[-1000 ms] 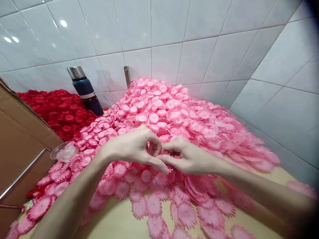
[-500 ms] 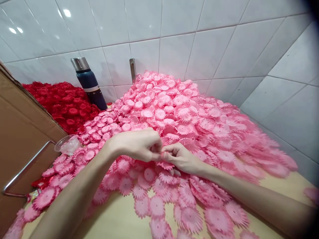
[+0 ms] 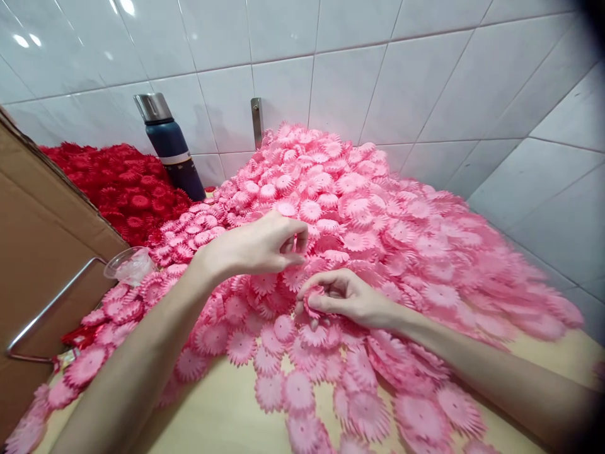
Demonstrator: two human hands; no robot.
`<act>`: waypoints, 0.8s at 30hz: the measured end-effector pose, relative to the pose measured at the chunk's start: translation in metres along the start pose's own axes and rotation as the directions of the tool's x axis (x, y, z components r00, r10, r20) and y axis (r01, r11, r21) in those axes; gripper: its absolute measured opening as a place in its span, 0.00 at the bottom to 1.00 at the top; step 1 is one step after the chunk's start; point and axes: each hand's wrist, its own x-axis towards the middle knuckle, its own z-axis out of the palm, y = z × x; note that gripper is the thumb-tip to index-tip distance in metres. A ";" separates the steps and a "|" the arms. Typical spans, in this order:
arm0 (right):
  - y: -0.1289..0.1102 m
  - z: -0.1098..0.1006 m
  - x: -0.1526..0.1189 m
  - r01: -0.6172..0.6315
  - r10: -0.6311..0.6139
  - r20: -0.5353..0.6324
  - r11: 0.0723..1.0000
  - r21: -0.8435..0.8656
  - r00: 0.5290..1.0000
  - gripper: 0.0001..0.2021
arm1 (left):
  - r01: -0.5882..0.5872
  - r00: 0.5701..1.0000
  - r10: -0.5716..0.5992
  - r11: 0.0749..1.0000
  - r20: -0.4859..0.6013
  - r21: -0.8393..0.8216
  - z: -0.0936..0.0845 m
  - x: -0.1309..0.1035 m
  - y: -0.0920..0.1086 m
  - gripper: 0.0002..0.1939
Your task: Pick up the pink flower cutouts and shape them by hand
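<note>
A large heap of pink flower-shaped pieces [image 3: 350, 183] with fringed edges rises against the tiled wall. My right hand [image 3: 338, 296] pinches a small pink piece [image 3: 312, 301] between thumb and fingers, low in front of the heap. Up and to the left of it, my left hand [image 3: 274, 243] hangs over the pieces with its fingers curled and thumb close to the fingertips. Whether anything small is in the left fingers cannot be made out. The two hands are apart.
A dark blue bottle [image 3: 174, 151] leans beside a red heap [image 3: 127, 189] at the back left. A clear plastic cup [image 3: 131, 266] lies near a cardboard box [image 3: 51, 252] with a metal rod [image 3: 57, 306]. Loose pink pieces spread over the pale tabletop [image 3: 203, 416].
My left hand has risen away from my right hand, which it was meeting before. The pink piece in my right fingers now shows more clearly. The view has shifted slightly.
</note>
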 end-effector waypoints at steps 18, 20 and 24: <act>0.009 0.001 0.000 -0.009 0.010 -0.121 1.000 0.011 0.993 0.22 | -0.090 0.951 0.143 0.976 0.272 -0.197 0.011 0.008 0.007 0.14; 0.009 0.001 0.000 -0.012 0.013 -0.117 1.000 0.016 0.993 0.22 | -0.109 0.946 0.158 0.977 0.282 -0.182 0.008 0.007 0.005 0.14; 0.008 0.001 0.000 -0.010 0.012 -0.125 1.000 0.017 0.992 0.20 | -0.056 0.966 0.087 0.990 0.244 -0.133 0.000 0.004 -0.001 0.18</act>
